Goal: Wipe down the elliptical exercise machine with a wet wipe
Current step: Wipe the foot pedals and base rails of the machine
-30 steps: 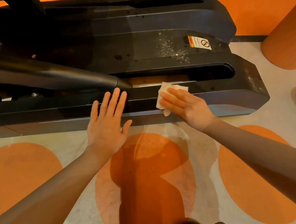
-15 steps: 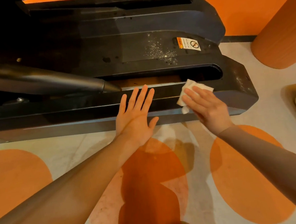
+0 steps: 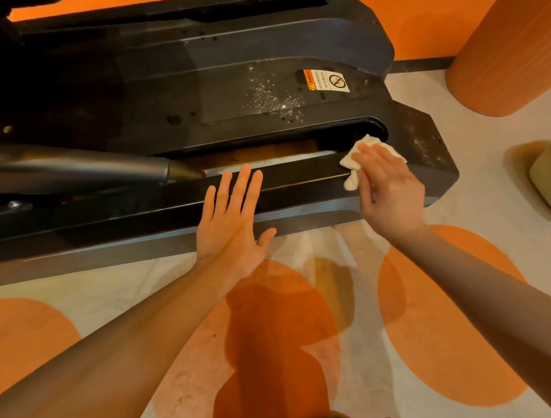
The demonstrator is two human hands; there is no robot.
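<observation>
Far left: a dark metal tube point(image 3: 69, 169) of the elliptical machine point(image 3: 194, 93) runs in from the frame edge and ends over the near rail point(image 3: 121, 216), just left of the left hand's fingertips. A small bolt head point(image 3: 14, 205) sits on the rail below the tube.

Left forearm comes up from the lower-left corner, extended and nearly straight. Left hand point(image 3: 232, 221) lies palm-down with four fingers straight and close together, pointing away from the person, thumb splayed to the right. Fingers lie across the near rail; heel of the hand hangs past the rail's lower edge over the floor point(image 3: 93, 286). Grip slack — nothing held.

Centre: the black housing behind the rail carries white speckling and, right of it, a warning sticker point(image 3: 326, 81).

Right forearm enters from the lower-right corner, angled up and to the left. Right hand point(image 3: 388, 184) is palm-down, fingers straight and slightly fanned, pressing the wet wipe point(image 3: 360, 158) flat onto the rail at its right end, beside the rounded end of the slot. The wipe is white and crumpled — it shows past the fingertips on the left and above the hand. No curl round it visible; flat press only.

Far right: an orange cylindrical column point(image 3: 510, 39) stands on the floor behind, and a pale green container point(image 3: 549, 180) is cut off by the frame edge.
</observation>
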